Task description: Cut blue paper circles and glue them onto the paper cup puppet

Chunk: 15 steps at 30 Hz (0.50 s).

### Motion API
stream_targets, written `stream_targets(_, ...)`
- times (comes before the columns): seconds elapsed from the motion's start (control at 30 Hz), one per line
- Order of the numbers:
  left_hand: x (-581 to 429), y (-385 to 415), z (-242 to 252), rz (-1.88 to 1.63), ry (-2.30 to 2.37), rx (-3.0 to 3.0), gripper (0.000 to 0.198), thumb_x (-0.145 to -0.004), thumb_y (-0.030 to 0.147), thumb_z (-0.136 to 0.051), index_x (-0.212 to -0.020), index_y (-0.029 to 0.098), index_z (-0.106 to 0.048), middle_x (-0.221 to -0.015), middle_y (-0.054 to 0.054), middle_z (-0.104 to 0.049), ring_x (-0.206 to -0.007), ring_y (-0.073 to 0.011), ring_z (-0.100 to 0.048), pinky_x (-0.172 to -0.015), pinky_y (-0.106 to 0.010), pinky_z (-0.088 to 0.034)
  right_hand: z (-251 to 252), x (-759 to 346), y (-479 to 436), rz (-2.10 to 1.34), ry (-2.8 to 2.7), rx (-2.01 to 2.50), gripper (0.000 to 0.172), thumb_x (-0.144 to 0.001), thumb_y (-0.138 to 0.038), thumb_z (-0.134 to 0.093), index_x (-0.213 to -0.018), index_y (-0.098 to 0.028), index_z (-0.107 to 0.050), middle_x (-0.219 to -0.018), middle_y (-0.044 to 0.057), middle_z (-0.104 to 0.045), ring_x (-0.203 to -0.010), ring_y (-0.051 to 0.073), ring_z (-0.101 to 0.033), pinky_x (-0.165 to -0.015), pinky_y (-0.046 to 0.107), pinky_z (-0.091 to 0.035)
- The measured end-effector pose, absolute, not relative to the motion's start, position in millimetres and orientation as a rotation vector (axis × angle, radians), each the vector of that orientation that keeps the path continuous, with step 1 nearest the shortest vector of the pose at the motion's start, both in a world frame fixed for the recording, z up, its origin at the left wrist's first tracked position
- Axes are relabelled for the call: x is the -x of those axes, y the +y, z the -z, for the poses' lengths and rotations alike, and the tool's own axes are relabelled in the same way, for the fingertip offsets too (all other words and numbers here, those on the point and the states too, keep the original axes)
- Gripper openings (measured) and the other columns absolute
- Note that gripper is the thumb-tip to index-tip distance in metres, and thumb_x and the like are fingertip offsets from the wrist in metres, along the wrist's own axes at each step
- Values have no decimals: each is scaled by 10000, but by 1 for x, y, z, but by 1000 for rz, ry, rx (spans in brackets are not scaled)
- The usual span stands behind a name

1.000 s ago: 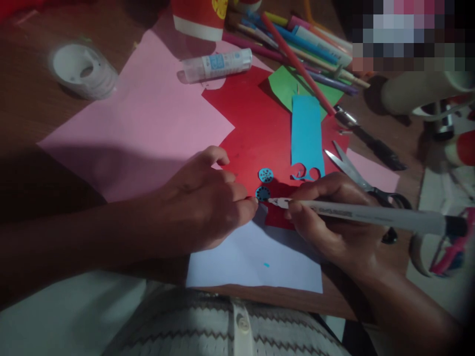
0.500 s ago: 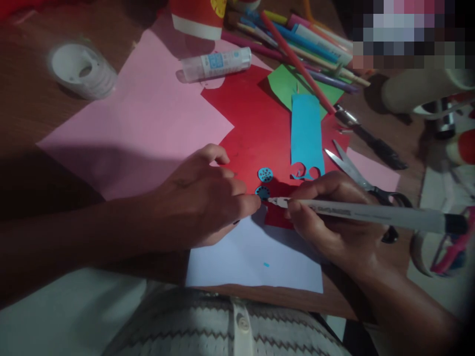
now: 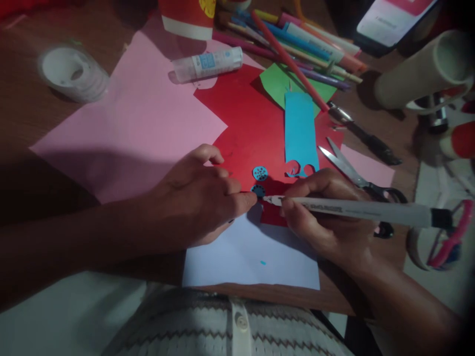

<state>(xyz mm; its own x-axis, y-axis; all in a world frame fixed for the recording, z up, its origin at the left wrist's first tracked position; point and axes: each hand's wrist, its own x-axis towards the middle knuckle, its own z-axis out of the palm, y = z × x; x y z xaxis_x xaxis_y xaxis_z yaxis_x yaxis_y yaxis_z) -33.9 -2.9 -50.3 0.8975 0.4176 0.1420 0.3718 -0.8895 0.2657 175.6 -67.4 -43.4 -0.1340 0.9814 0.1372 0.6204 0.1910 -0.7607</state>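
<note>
My right hand (image 3: pixel 326 217) is closed around a white marker (image 3: pixel 356 209) with a black end, its tip pointing left. That tip meets the lower blue paper circle (image 3: pixel 257 190), which has black dots near its edge. With bent fingers, my left hand (image 3: pixel 208 202) lies palm down and presses a fingertip on this circle's near edge, hiding part of it. Just above lies another blue paper circle (image 3: pixel 260 173) covered in black dots. Beneath them are red paper (image 3: pixel 245 123) and white paper (image 3: pixel 237 262). A blue paper strip (image 3: pixel 300 126) has round cut-outs at its near end.
Scissors (image 3: pixel 345 165) lie partly behind my right hand. Farther back are a glue stick (image 3: pixel 210 64), several pens and pencils (image 3: pixel 297 44), a tape roll (image 3: pixel 74 74), a red cup (image 3: pixel 187 20), a pale mug (image 3: pixel 411 74) and a phone (image 3: pixel 389 24). Pink paper (image 3: pixel 148 109) spreads left.
The whole scene has shifted slightly left in view. Both hands keep nearly the same pose, with the marker tip still at the lower circle. The phone at the top right now shows clearly.
</note>
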Motion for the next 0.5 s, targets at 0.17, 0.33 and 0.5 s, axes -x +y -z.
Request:
stream_targets(0.17,34,-4,48,-240,563,-2857,189,-784,128,-453,-840,227,-604,-615,71,-590,-621,-114,-556,-922,-375,-349,46,-175,-70,-788,-1674,1452,104,-765,-139,-623,-732,-208,-553,-619,-36,-574,-471,69,-499,-383,199,-376)
stream_targets(0.33,35,-4,46,-151,590,-2888,214,-817,127,-425,-873,232,-602,-652,52,-595,-686,-125,-563,-957,-367,-323,45,-177,-72,-764,-1631,1483,91,-771,-142,-618,-751,-211,-563,-642,-25,-589,-480,80,-513,-388,216,-379)
stream_targets(0.5,34,-2,47,-102,547,-2869,251,-797,125,-423,-908,241,-615,-599,55,-549,-637,-128,-544,-929,-377,-320,44,-178,-70,-794,-1700,1476,97,-768,-139,-615,-758,-213,-553,-627,-35,-573,-441,69,-487,-348,199,-357)
